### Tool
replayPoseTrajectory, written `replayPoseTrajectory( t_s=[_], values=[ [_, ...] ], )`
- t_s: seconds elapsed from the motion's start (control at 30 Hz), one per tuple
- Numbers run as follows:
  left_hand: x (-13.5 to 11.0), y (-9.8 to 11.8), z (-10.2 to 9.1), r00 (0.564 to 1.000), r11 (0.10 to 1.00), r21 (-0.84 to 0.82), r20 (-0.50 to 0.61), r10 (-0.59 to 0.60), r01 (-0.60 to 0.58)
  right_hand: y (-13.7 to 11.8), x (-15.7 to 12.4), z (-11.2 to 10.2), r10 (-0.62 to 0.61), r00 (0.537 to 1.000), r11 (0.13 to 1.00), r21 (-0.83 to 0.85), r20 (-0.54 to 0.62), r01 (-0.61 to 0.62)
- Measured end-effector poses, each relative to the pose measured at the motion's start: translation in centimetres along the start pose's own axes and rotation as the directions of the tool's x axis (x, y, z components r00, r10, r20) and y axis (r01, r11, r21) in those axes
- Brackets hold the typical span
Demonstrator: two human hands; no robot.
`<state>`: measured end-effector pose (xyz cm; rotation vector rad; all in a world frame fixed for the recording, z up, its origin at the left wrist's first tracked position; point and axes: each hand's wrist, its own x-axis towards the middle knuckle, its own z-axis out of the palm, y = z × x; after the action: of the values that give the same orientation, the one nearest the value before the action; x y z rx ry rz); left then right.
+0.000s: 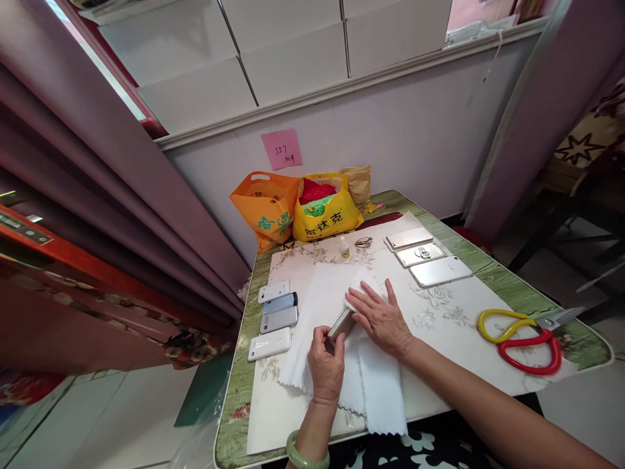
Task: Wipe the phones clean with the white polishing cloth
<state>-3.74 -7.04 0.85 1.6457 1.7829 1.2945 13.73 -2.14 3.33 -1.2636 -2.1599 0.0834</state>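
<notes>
My left hand (326, 368) grips a smartphone (343, 323) between thumb and fingers, tilted on its edge over a white cloth (312, 352). My right hand (381, 318) lies with fingers stretched and spread across the cloth, its thumb side close to the phone's upper end. Whether its palm presses on the phone I cannot tell. A second folded part of the white cloth (383, 397) hangs down toward the table's front edge. Above my hands stand a small bottle (344, 247) and a dark wire-like bundle (363, 243).
Several phones (270, 343) lie in a column at the left, and three more phones (441, 271) at the right. Large scissors (530, 339) with red and yellow handles rest at the right corner. An orange bag (266, 208) and a filled yellow bag (327, 225) stand at the back.
</notes>
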Motion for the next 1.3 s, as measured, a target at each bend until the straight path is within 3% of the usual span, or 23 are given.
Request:
replayPoseTrajectory(
  t_s=[0.13,0.27,0.33,0.57,0.7,0.77,0.87,1.0,1.1,1.3],
  values=[
    [0.0,0.2,-0.1,1.000,1.000,-0.011,0.014,0.000,0.001,-1.2,-0.3,-0.1,0.059,0.998,0.998,-0.022,-0.030,-0.059],
    [0.1,0.5,-0.4,0.999,1.000,-0.013,0.045,-0.021,0.022,-3.9,-1.5,0.5,-0.154,0.987,0.986,0.068,0.038,0.151],
    [0.1,0.5,-0.4,0.999,1.000,-0.004,0.031,-0.019,0.020,-3.8,-1.5,0.8,-0.171,0.984,0.983,0.070,0.043,0.168],
    [0.1,0.0,0.0,1.000,1.000,0.005,0.012,-0.006,0.006,1.7,-0.1,1.1,0.134,0.991,0.991,0.004,-0.003,-0.134],
    [0.2,0.0,-0.1,1.000,1.000,0.013,0.005,0.004,-0.004,5.1,-1.2,1.4,0.365,0.929,0.928,0.108,-0.067,-0.357],
    [0.2,0.0,-0.1,1.000,1.000,0.011,-0.012,0.010,-0.010,6.2,-1.6,1.1,0.405,0.909,0.911,0.126,-0.101,-0.392],
    [0.3,0.2,-0.2,1.000,1.000,-0.009,-0.018,0.008,-0.009,6.6,-1.1,-0.1,0.422,0.895,0.904,0.144,-0.146,-0.402],
    [0.4,0.6,-0.2,1.000,1.000,-0.007,-0.011,0.003,-0.003,4.5,0.7,-1.3,0.530,0.825,0.819,0.371,-0.195,-0.439],
    [0.4,1.0,-0.2,1.000,1.000,0.018,-0.006,0.021,-0.020,2.5,1.1,-0.4,0.494,0.854,0.807,0.453,-0.163,-0.380],
    [0.4,1.0,-0.2,0.999,0.997,0.062,-0.001,0.045,-0.044,1.2,-1.1,2.4,0.371,0.929,0.914,0.178,0.001,-0.365]
  ],
)
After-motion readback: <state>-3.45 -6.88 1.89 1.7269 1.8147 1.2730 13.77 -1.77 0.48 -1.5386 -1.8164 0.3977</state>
